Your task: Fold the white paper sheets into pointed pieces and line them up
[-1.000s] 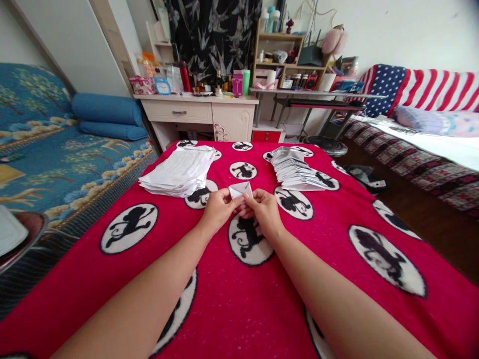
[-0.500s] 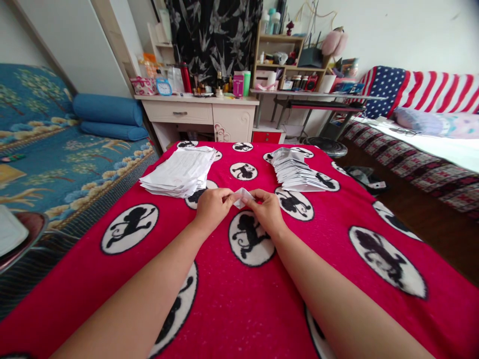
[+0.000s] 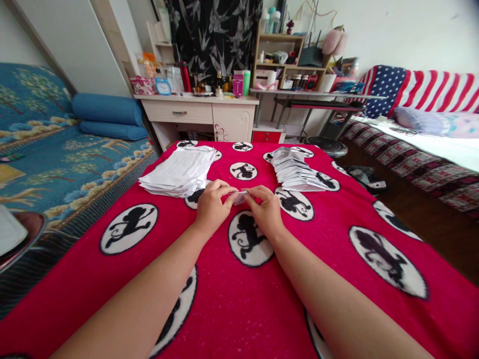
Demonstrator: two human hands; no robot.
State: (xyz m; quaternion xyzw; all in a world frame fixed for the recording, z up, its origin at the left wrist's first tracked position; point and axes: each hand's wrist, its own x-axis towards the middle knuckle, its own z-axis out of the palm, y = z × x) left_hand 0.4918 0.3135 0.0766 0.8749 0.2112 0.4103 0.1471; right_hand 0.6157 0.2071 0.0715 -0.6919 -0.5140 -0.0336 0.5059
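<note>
Between my hands is a small folded piece of white paper point(image 3: 240, 198), pinched from both sides just above the red cloth. My left hand point(image 3: 214, 203) grips its left end between thumb and fingers. On the other end, my right hand point(image 3: 264, 205) is closed with thumb and fingertips. Much of the paper is hidden behind the fingers. Beyond my left hand lies a stack of flat white sheets point(image 3: 178, 172), some with faint print. Past my right hand, a row of folded white papers point(image 3: 295, 170) lies overlapped on the cloth.
The red cloth point(image 3: 239, 309) with monkey ovals covers the surface before me. Behind it stand a cream dresser point(image 3: 192, 112) and a grey desk point(image 3: 318, 93). A blue-covered sofa point(image 3: 45, 164) is at left, a bed point(image 3: 419, 137) at right. A round tray point(image 3: 35, 227) sits at far left.
The paper was a diamond-like shape facing me; now it appears flatter and narrower. My fingers have shifted along its top edge. Both stacks stay as they were.
</note>
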